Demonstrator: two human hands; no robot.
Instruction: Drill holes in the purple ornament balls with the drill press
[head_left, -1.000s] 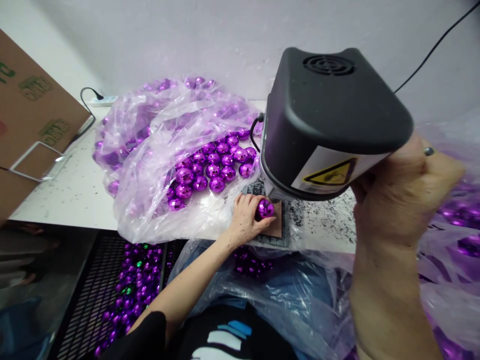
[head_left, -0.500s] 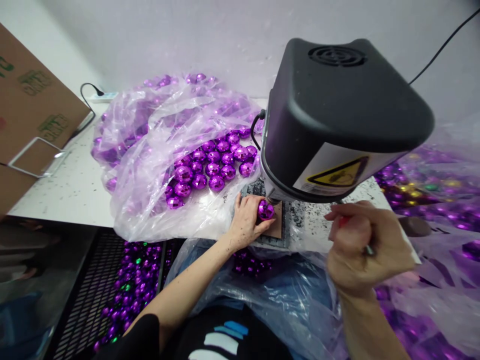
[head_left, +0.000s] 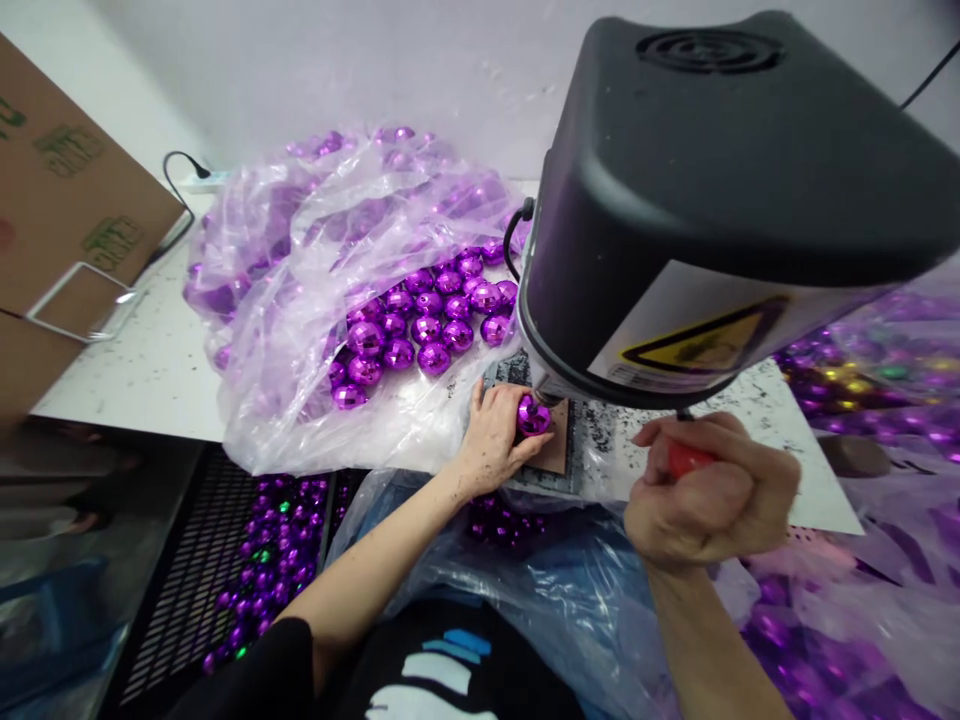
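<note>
Purple ball (head_left: 533,416) partly hidden — label print (head_left: 637,377) illegible — cardboard box (head_left: 82,200) partly past left edge.

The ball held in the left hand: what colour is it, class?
The ball in the left hand is shiny purple, shown best in the head view.

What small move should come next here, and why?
Probably a slight, controlled pull on the red handle while the left hand braces the purple ball. The right hand already grips that handle, and the ball sits close by the black machine's lower end, though whether they touch is unclear.
</note>
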